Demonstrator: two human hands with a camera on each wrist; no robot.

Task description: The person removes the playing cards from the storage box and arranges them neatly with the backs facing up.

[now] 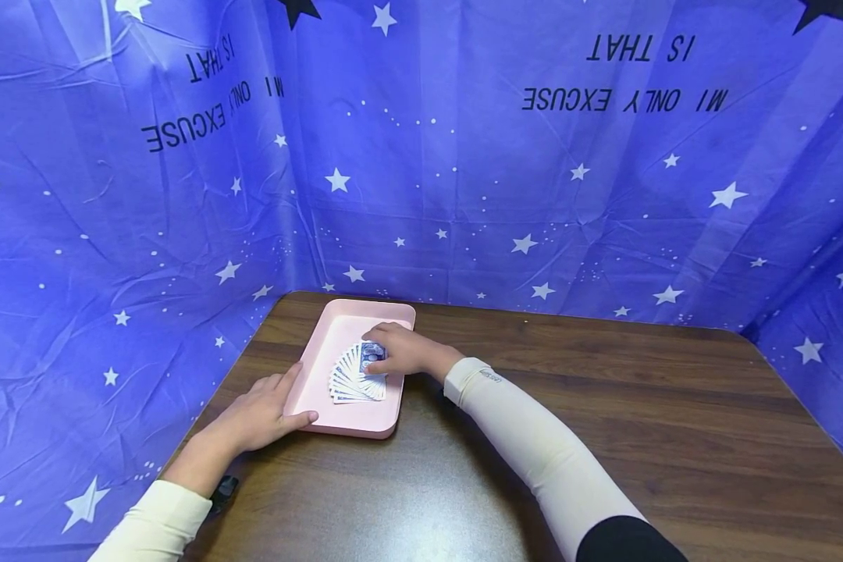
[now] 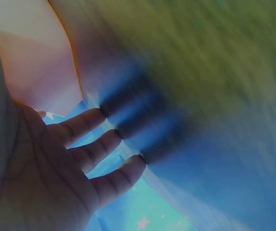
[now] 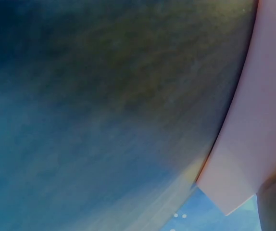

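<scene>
Playing cards lie fanned out in a pink tray, most of them showing narrow strips of their faces. At the fan's right end, one card shows its blue patterned back. My right hand reaches over the tray's right rim and holds that end, thumb at the near edge and fingers at the far edge. My left hand rests along the tray's left side, its thumb at the near left corner. In the left wrist view, straight fingers of this hand touch the tabletop beside the tray wall.
The tray stands on a brown wooden table, near its left edge. A blue curtain with stars and lettering surrounds the table's back and sides. In the right wrist view, the tray's outer wall rises beside the blurred tabletop.
</scene>
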